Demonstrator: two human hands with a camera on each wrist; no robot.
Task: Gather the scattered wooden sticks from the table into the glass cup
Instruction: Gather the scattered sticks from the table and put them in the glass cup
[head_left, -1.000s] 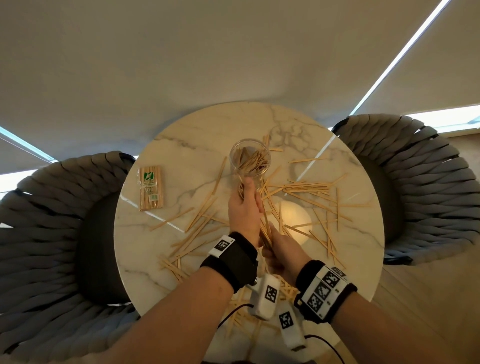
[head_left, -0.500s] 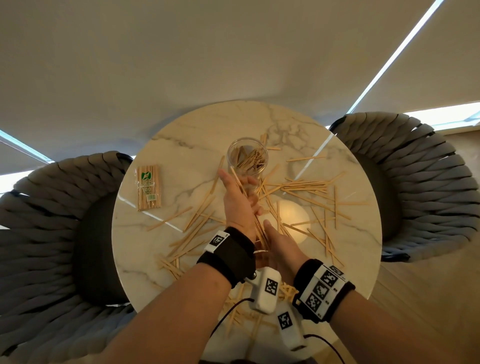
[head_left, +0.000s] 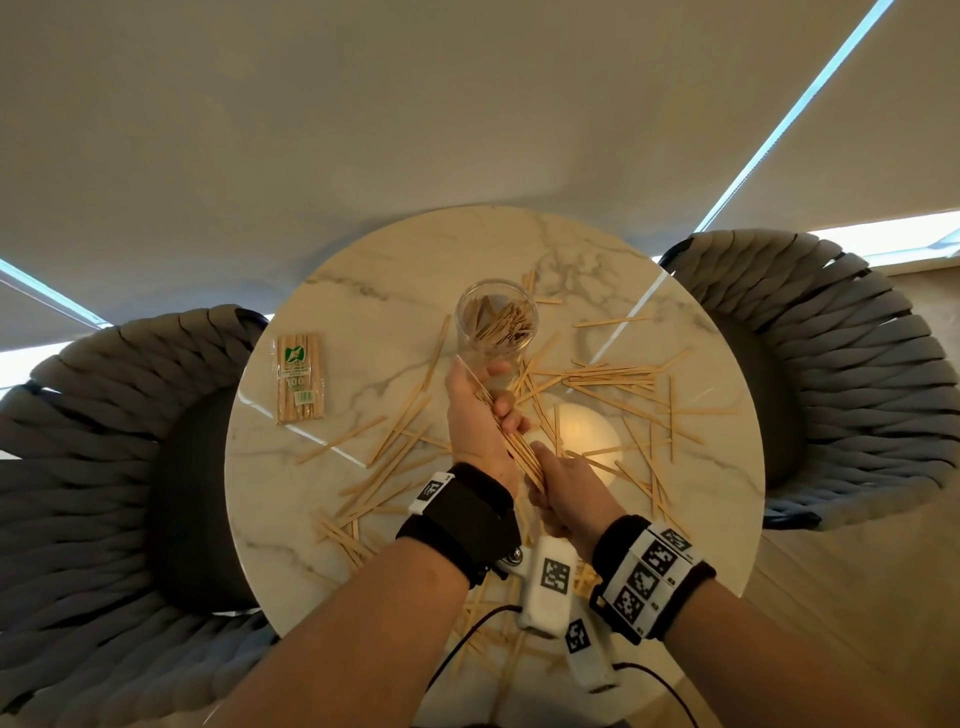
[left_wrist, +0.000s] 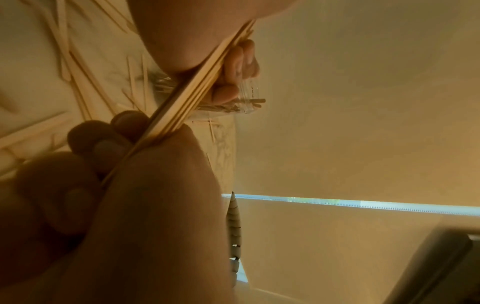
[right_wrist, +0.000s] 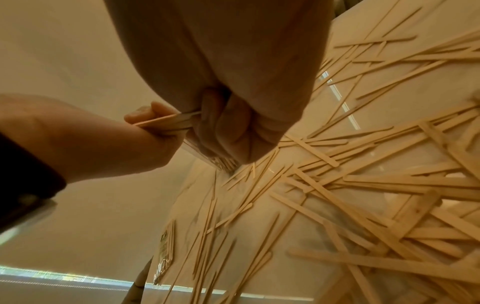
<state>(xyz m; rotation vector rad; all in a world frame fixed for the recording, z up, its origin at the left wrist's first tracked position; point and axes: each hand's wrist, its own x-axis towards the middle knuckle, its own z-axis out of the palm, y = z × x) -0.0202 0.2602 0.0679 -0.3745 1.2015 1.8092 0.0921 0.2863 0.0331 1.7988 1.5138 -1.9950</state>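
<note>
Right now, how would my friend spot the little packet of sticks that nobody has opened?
Start at the round marble table between two woven chairs. Look to its left edge, away from the glass cup and the loose sticks. The packet lies flat there alone: its sticks are lined up side by side in clear wrap with a green-and-white label.

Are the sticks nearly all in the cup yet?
Not nearly. The glass cup already has some sticks inside. The left hand and right hand both grip a bundle of sticks now. Many scattered sticks are left on the table.
</note>
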